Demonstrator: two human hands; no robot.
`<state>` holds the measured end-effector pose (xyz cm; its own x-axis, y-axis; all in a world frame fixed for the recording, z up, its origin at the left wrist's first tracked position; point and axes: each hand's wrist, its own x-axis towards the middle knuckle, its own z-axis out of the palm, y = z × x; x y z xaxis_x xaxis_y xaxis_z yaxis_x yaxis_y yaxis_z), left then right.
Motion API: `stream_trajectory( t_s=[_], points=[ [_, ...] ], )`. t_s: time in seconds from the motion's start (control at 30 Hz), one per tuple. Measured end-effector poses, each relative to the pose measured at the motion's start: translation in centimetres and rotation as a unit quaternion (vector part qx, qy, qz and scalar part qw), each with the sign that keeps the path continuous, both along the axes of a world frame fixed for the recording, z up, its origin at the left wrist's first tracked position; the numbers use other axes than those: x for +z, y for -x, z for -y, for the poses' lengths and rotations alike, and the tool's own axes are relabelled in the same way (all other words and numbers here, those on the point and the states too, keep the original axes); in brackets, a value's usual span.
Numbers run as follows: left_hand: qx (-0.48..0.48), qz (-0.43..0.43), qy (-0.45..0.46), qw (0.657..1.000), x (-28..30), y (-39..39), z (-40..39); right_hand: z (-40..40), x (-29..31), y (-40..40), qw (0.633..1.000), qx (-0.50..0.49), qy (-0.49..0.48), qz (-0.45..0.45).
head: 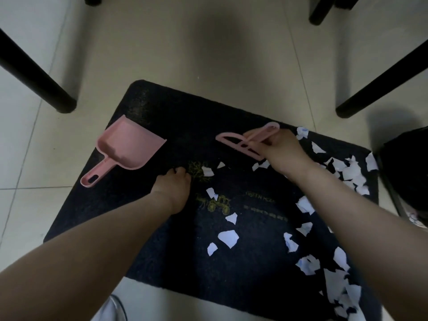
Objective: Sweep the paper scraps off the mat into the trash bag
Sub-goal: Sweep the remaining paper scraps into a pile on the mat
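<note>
A dark mat (162, 228) lies on the tiled floor with several white paper scraps (228, 237) strewn over its middle and right side. A pink dustpan (126, 147) rests on the mat's far left, handle toward me. My right hand (281, 151) grips the handle of a pink hand brush (238, 142), whose head lies on the mat beyond the scraps. My left hand (172, 184) rests on the mat with fingers curled, just right of the dustpan handle and holding nothing I can see. A black trash bag (407, 167) stands off the mat's right edge.
Black furniture legs stand on the floor at the left (39, 82), the right (379, 84) and the far right top (320, 10). Pale floor tiles (208, 54) stretch beyond the mat. A shoe (111, 309) shows at the bottom edge.
</note>
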<state>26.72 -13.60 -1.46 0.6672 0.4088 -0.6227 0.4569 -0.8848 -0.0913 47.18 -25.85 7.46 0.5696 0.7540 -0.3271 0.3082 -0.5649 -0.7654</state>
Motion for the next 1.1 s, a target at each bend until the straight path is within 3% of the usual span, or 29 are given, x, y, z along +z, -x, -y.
stream_trajectory(
  t_s=[0.1,0.23,0.47,0.57,0.7,0.83,0.93,1.1],
  points=[
    [-0.005,-0.004,-0.005,1.0,0.4,0.2,0.1,1.3,-0.6,3.8,0.986,-0.111,-0.06,-0.109],
    [-0.019,-0.045,-0.024,0.999,0.7,1.2,1.5,3.4,-2.3,8.8,0.949,-0.218,-0.061,-0.217],
    [-0.068,-0.091,-0.036,0.993,0.8,2.9,4.5,7.7,-4.0,15.8,0.892,-0.332,-0.02,-0.306],
    [-0.075,-0.097,-0.031,0.992,0.9,3.1,4.3,9.7,-4.8,17.9,0.889,-0.348,0.001,-0.299],
    [-0.067,-0.1,-0.015,0.993,0.9,3.2,3.7,11.1,-5.5,19.2,0.907,-0.299,0.022,-0.295],
    [-0.06,-0.108,-0.006,0.992,0.8,3.2,3.6,10.7,-5.0,15.3,0.95,-0.247,0.046,-0.187],
    [-0.059,-0.106,-0.007,0.993,0.6,3.3,3.6,10.0,-3.3,10.5,0.96,-0.253,0.036,-0.111],
    [-0.06,-0.109,-0.013,0.992,0.8,3.0,3.9,7.4,-2.6,8.6,0.962,-0.247,-0.023,-0.112]
  ],
)
